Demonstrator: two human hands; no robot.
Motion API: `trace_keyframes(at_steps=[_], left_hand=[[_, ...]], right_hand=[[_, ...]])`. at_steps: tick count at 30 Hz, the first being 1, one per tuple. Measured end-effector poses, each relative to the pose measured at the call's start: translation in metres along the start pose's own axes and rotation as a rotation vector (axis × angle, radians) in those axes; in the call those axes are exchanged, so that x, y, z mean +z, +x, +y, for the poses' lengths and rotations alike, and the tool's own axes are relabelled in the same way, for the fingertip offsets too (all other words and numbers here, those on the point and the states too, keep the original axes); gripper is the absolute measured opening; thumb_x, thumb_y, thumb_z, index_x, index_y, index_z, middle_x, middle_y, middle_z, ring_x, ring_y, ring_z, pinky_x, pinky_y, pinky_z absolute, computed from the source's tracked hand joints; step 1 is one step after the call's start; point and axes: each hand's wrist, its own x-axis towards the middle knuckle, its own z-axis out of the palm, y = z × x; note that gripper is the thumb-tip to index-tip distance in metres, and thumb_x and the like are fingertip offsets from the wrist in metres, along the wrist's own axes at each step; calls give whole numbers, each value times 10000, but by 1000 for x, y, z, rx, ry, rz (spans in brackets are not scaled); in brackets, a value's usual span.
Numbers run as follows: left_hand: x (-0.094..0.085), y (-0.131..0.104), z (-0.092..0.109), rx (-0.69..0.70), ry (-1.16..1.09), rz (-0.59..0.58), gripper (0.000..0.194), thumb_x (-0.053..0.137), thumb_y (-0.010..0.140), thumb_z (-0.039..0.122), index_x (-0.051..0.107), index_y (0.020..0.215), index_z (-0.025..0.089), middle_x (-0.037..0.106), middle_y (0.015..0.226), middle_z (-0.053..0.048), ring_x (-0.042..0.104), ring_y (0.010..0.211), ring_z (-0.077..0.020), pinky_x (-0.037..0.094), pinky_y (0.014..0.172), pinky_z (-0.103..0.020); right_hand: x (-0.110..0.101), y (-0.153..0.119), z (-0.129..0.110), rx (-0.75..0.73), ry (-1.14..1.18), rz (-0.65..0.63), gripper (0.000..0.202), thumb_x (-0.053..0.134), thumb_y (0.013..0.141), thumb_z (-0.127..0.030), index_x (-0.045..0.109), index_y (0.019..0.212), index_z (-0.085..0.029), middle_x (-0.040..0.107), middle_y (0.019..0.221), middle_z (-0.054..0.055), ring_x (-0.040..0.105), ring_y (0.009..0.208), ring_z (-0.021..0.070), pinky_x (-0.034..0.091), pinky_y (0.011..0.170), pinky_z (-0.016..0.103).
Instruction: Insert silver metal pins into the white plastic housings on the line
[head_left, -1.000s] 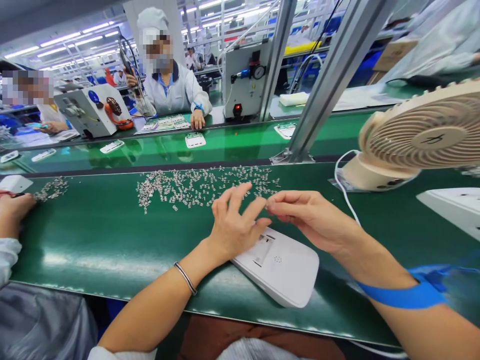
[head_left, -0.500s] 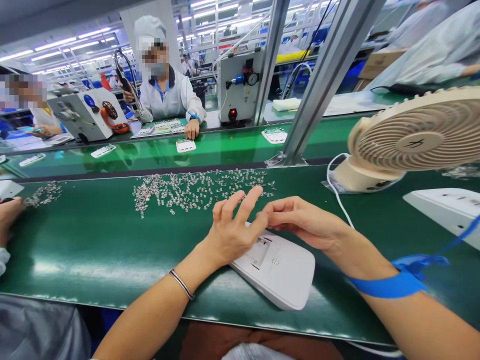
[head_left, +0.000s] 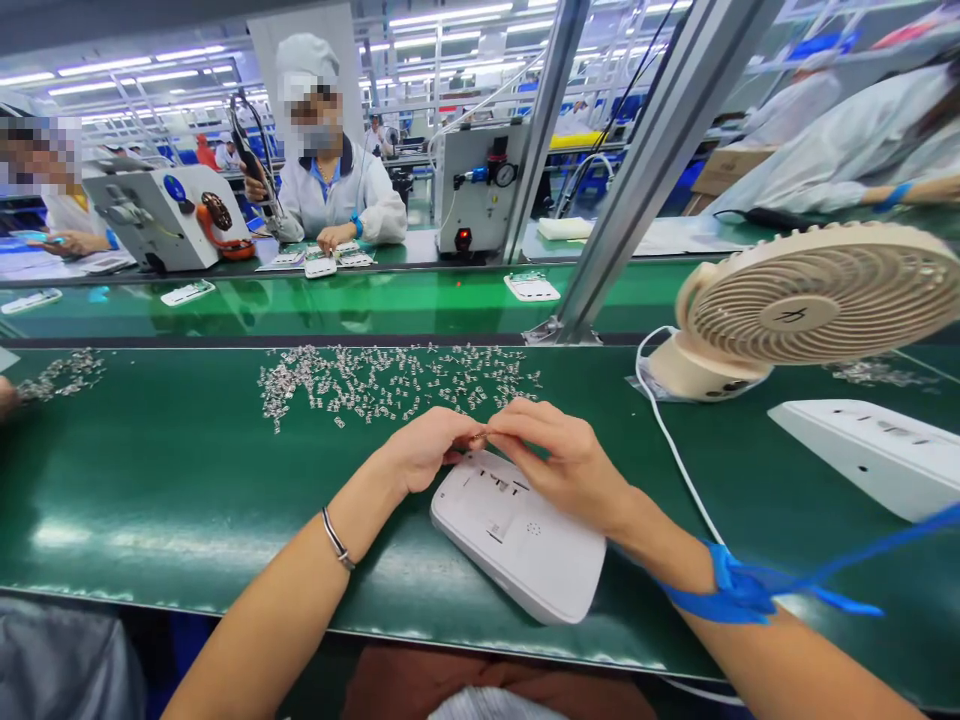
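A white plastic housing [head_left: 551,560] lies on the green work surface in front of me, slots and a round speaker-hole pattern facing up. Over its far end, my left hand [head_left: 426,446] and my right hand [head_left: 566,462] meet with closed fingertips. Between them a tiny metal piece [head_left: 478,436] shows, pinched from both sides; its exact shape is too small to make out. Just beyond the hands, many loose small metal pieces [head_left: 360,382] are spread over the surface. The right hand's palm is just above the housing's right edge.
A beige fan [head_left: 810,310] stands at right, its white cable [head_left: 679,450] running toward me. Another white housing [head_left: 870,455] lies beyond my right wrist. A metal post [head_left: 637,170] rises behind. Across a second green belt [head_left: 405,310], a co-worker [head_left: 330,180] handles a white part.
My left hand has drawn back from above the housing to its far left edge, fingers now curled in. My right hand has shifted left, over the housing. The co-worker's hand has pulled back.
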Motion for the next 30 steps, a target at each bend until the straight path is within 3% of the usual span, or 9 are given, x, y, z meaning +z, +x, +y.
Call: trace_keyframes(at_steps=[5,10,14,16,19,22,26,28,30], left_hand=[[-3,0,2,-38,-70,16,206,500,569,268,348,452,194,350,509,53,281,514,-77,246,520,-258],[-5,1,4,-63,-85,46,292,537,621,378,350,474,208,317,496,57,317,491,-84,275,514,-264],[-4,4,-1,41,-19,161,264,483,709,345,423,495,203,444,544,13,445,580,-121,365,583,-286],[-3,4,-3,158,40,252,217,449,748,277,516,557,201,576,705,-24,530,811,-160,410,755,-318],[-2,1,-1,332,116,307,222,422,721,124,625,746,212,636,1013,-21,484,1096,-162,338,976,-332],[1,-3,2,423,160,283,307,413,699,68,644,846,206,643,1066,-20,523,1062,-150,352,978,-324],[4,-5,3,459,185,283,139,518,731,158,631,809,182,652,883,-18,555,858,-143,400,861,-312],[5,-6,3,447,173,265,53,555,720,201,600,727,174,604,739,7,517,728,-119,399,761,-285],[3,-7,5,409,138,222,104,549,713,233,544,628,172,524,625,30,459,639,-98,371,669,-261]], right_hand=[[2,3,-4,-366,-431,89,264,402,842,-4,599,947,-144,623,735,62,530,685,142,418,625,279],[1,8,2,-485,-485,-48,309,342,874,-51,618,912,-184,629,745,62,536,679,160,406,588,308],[2,16,5,-232,-260,-83,295,352,885,-99,629,831,-185,627,740,58,539,674,148,414,603,304],[0,21,5,21,-18,-95,228,411,875,-152,622,795,-183,617,724,40,531,666,134,419,614,289],[-5,28,4,406,365,-159,168,527,821,-294,610,723,-186,599,703,12,519,650,123,416,608,271],[-9,32,4,645,581,-124,227,638,711,-399,610,648,-182,584,675,0,513,653,121,419,640,277],[-12,31,4,757,715,-79,257,720,610,-413,624,632,-175,582,653,-7,517,665,117,430,690,285],[-14,30,4,752,722,-96,238,709,629,-394,620,643,-173,583,655,-7,519,661,114,432,681,279],[-15,29,2,678,646,-128,198,655,701,-366,614,673,-175,587,665,-2,521,651,114,430,649,270]])
